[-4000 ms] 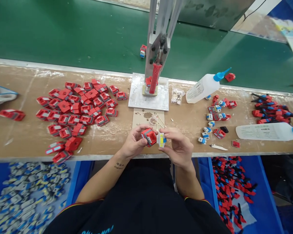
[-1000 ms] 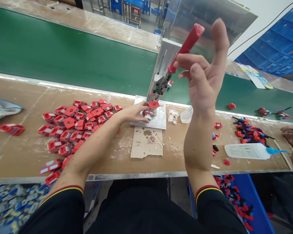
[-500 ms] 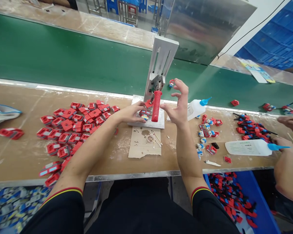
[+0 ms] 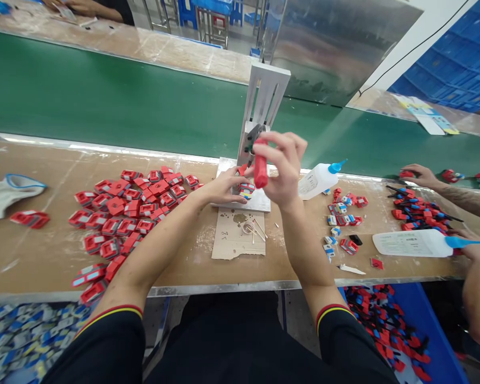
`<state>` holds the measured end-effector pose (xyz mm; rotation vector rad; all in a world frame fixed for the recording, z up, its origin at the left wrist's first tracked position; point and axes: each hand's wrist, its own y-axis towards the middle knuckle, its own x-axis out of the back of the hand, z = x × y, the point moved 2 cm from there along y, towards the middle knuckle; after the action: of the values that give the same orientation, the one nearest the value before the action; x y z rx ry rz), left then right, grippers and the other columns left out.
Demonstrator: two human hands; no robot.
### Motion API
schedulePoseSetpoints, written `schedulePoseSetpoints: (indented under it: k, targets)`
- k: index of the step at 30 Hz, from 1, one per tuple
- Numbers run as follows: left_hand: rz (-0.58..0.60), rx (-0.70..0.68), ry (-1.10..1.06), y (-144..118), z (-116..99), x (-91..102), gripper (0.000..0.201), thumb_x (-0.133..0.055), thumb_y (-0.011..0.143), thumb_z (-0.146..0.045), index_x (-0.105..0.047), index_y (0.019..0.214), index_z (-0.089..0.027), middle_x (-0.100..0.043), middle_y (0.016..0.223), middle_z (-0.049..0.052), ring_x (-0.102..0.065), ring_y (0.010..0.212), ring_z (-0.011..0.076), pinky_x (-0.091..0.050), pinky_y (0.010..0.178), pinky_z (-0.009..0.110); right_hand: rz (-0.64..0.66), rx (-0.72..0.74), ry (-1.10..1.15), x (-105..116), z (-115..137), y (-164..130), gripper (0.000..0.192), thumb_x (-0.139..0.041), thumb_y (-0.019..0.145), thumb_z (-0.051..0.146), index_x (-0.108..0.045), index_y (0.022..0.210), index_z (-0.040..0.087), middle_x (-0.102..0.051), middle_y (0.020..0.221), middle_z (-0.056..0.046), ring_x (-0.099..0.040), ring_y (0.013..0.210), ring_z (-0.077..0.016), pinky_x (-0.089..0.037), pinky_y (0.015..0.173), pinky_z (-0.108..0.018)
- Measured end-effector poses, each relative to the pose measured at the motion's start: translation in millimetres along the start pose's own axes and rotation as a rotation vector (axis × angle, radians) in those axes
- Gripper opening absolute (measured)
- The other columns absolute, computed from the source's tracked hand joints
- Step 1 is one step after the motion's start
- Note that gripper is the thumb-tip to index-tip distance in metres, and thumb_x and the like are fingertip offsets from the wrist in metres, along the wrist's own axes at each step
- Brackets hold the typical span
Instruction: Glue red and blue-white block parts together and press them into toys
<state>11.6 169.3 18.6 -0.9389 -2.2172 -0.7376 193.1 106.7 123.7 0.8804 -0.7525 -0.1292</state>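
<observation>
A brown tabletop is seen running alongside a green conveyor belt, with a small hand press mounted on a white base plate at its far edge. The red press lever handle is gripped by the right hand, whose fingers are wrapped closed around it. A small red-and-blue toy part is steadied on the base plate beneath the press by the left hand, its fingertips pinched lightly on the piece (how firmly cannot be told).

A heap of red toy parts is spread across the tabletop to the left, and a stained cardboard scrap carrying a few thin sticks is laid just in front of the base plate. A white glue bottle with a blue nozzle is lying on its side near the right hand, beside a smaller cluster of red and blue parts. A second glue bottle is rested farther right, where a co-worker's hand is placed among more red pieces. Blue bins of parts are kept below the tabletop's edge.
</observation>
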Motion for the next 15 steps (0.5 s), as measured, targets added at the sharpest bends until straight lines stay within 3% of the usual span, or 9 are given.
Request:
schedulePoseSetpoints:
  k: [4,6,8,10,12,14,15]
  targets:
    - [0.022,0.082,-0.032,-2,2,0.5,0.062,-0.088,0.080,-0.052,-0.073,0.134,-0.024,-0.055,0.145,0.014,-0.056,0.138,0.0374,-0.043,0.124,0.059,-0.186,-0.005,-0.021,17,3,79,0.040,-0.063,0.099,0.065,-0.073,0.107,0.027,-0.072,0.114,-0.007,-0.063,0.124,-0.0294,-0.051,0.115,-0.057]
    - [-0.003,0.077,-0.054,-4,0,4.3,0.063,-0.088,0.081,-0.050,-0.071,0.135,-0.024,-0.054,0.146,0.015,-0.055,0.139,0.0369,-0.042,0.125,0.060,-0.140,-0.065,0.026,18,-8,112,0.046,-0.049,0.106,0.065,-0.071,0.106,0.025,-0.071,0.105,-0.004,-0.070,0.111,-0.0235,-0.057,0.106,-0.047]
    - [-0.028,0.079,-0.060,-8,-4,10.4,0.062,-0.089,0.081,-0.048,-0.071,0.135,-0.023,-0.055,0.144,0.015,-0.056,0.137,0.0365,-0.043,0.124,0.060,-0.145,-0.103,0.080,18,-17,126,0.045,-0.049,0.105,0.066,-0.066,0.113,0.025,-0.071,0.115,-0.005,-0.071,0.114,-0.0223,-0.058,0.102,-0.042]
    - [-0.045,0.095,-0.055,-18,-9,19.3,0.060,-0.088,0.081,-0.049,-0.072,0.133,-0.023,-0.058,0.139,0.014,-0.058,0.132,0.0356,-0.045,0.121,0.060,-0.249,-0.119,0.105,22,-19,113,0.050,-0.055,0.102,0.069,-0.059,0.128,0.027,-0.064,0.136,-0.008,-0.064,0.130,-0.0265,-0.058,0.104,-0.043]
    - [-0.068,0.109,-0.057,-35,-14,30.2,0.058,-0.087,0.082,-0.055,-0.074,0.129,-0.024,-0.061,0.132,0.012,-0.061,0.125,0.0341,-0.048,0.117,0.060,-0.391,-0.136,0.090,31,-12,75,0.057,-0.052,0.102,0.071,-0.052,0.141,0.029,-0.056,0.146,-0.011,-0.055,0.142,-0.0311,-0.057,0.107,-0.049]
    - [-0.114,0.120,-0.095,-61,-20,40.3,0.058,-0.086,0.080,-0.062,-0.077,0.125,-0.025,-0.065,0.122,0.010,-0.063,0.117,0.0319,-0.053,0.110,0.057,-0.509,-0.130,0.066,41,2,25,0.048,-0.051,0.104,0.067,-0.057,0.133,0.029,-0.059,0.132,-0.009,-0.061,0.129,-0.0297,-0.058,0.101,-0.051]
    - [-0.150,0.120,-0.143,-74,-24,43.9,0.060,-0.086,0.079,-0.065,-0.078,0.122,-0.025,-0.066,0.115,0.009,-0.064,0.110,0.0303,-0.056,0.104,0.054,-0.493,-0.116,0.080,43,10,0,0.036,-0.054,0.105,0.059,-0.062,0.124,0.029,-0.062,0.120,-0.007,-0.065,0.118,-0.0261,-0.059,0.096,-0.048]
